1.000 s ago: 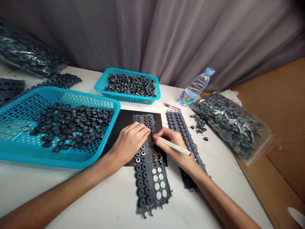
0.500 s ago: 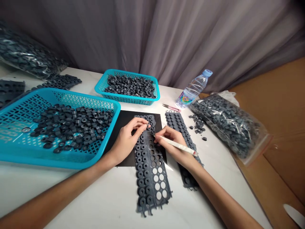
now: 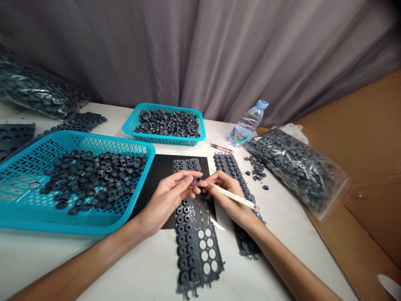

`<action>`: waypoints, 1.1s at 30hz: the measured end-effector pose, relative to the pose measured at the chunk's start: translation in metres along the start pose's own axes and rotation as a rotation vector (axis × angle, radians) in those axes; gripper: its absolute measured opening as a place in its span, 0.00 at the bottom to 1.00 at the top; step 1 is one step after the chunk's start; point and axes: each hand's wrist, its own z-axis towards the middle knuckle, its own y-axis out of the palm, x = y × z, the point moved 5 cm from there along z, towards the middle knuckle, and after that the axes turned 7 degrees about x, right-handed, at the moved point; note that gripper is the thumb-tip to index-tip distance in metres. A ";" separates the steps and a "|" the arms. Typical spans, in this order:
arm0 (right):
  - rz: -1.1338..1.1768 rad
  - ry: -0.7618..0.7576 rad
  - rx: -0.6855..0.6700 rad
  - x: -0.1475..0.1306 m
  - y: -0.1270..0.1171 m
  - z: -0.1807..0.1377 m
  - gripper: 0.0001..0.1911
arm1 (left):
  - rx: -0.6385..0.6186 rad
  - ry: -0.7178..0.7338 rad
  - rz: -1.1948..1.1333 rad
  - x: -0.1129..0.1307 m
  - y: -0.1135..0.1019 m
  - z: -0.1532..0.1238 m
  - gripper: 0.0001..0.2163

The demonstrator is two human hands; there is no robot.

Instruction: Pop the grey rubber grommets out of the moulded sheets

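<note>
My right hand (image 3: pixel 230 196) grips a slim white pen-like tool (image 3: pixel 234 196) with a red mark at its rear end; its tip is hidden at the fingers. My left hand (image 3: pixel 171 194) meets the right fingertips, its thumb close against the bent fingers; whatever sits between them is too small to name. Both hands are over a dark grey rubber sheet (image 3: pixel 191 246) lying partly on a black mat (image 3: pixel 161 167). Ring-shaped pieces fill the sheet's left columns, while its near right part has open round holes. A second studded rubber sheet (image 3: pixel 228 165) lies partly under my right forearm.
At left stands a large blue basket (image 3: pixel 150 167) of loose grey rings, with a smaller filled basket (image 3: pixel 202 125) behind. Small scissors (image 3: pixel 222 148), a water bottle (image 3: pixel 247 125), loose pieces (image 3: pixel 258 169) and a full plastic bag (image 3: pixel 294 171) are at right. Another bag (image 3: pixel 40 92) lies far left.
My left hand has moved right, its fingers now meeting the right hand's fingertips. The right hand still holds the pen-like tool. The whole view has shifted slightly, with things lower in the picture.
</note>
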 end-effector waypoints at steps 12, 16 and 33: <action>-0.068 -0.030 0.008 -0.002 -0.001 0.000 0.10 | -0.040 -0.018 -0.048 0.002 0.010 -0.005 0.12; -0.079 -0.031 0.025 -0.006 0.000 0.000 0.11 | -0.041 -0.030 -0.058 0.004 0.016 -0.008 0.12; -0.092 -0.012 0.012 -0.010 0.002 0.001 0.17 | -0.100 -0.088 -0.161 0.010 0.024 -0.016 0.13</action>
